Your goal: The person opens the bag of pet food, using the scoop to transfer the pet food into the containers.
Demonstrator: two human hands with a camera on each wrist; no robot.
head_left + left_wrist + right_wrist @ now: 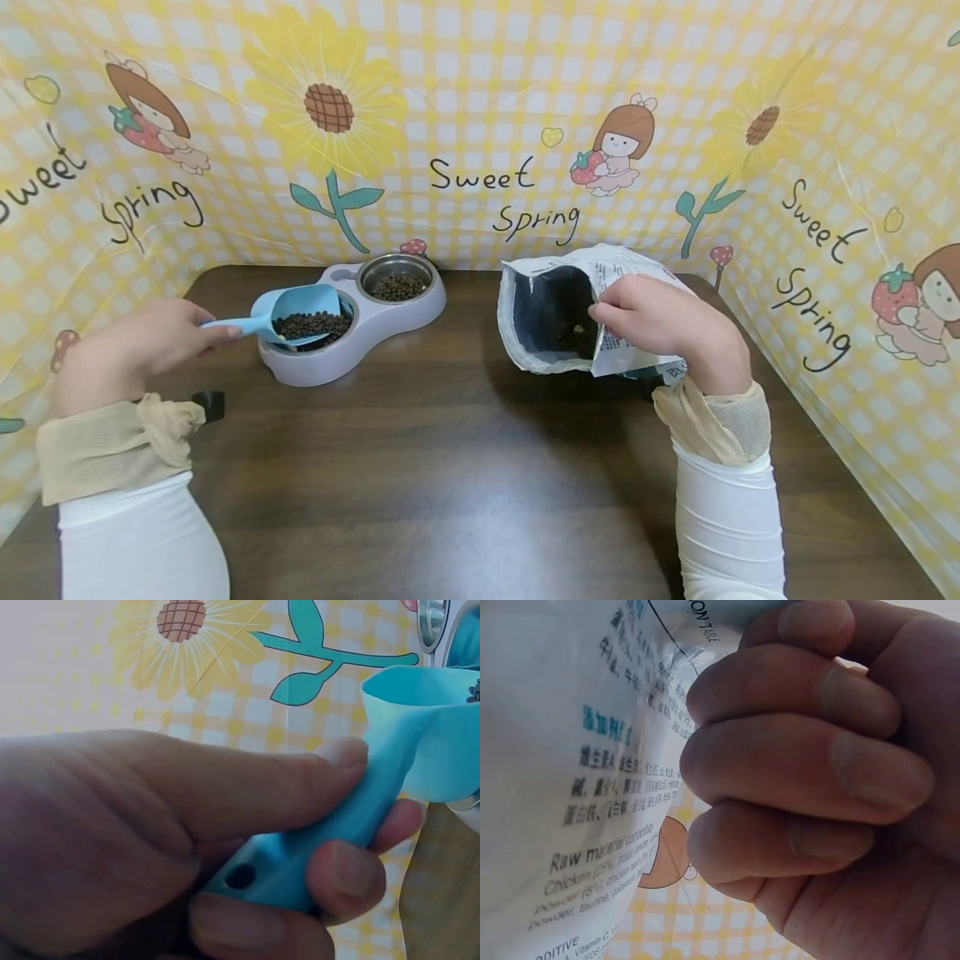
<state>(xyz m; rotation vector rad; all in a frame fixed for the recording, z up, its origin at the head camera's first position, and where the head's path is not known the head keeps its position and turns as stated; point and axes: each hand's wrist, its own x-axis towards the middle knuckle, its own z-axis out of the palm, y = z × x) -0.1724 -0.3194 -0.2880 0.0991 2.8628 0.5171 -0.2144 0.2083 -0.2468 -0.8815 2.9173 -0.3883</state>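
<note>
My left hand (161, 337) grips the handle of a light blue scoop (300, 302), thumb along one side and fingers curled beneath, as the left wrist view shows. Brown kibble (309, 325) lies in the scoop, which is over the near bowl of a grey double pet feeder (315, 367). More kibble sits in the far steel bowl (397, 279). At the right, my right hand (667, 321) pinches the rim of a white pet food bag (555, 312). The bag's mouth faces me, with a little kibble showing in its dark inside. Printed text covers the bag (592, 787) beside my curled fingers.
A brown wooden table (420, 467) lies beneath everything. Yellow checked cloth (465, 100) with sunflowers and cartoon figures stands behind it and at both sides. The feeder and the bag are both near the back edge.
</note>
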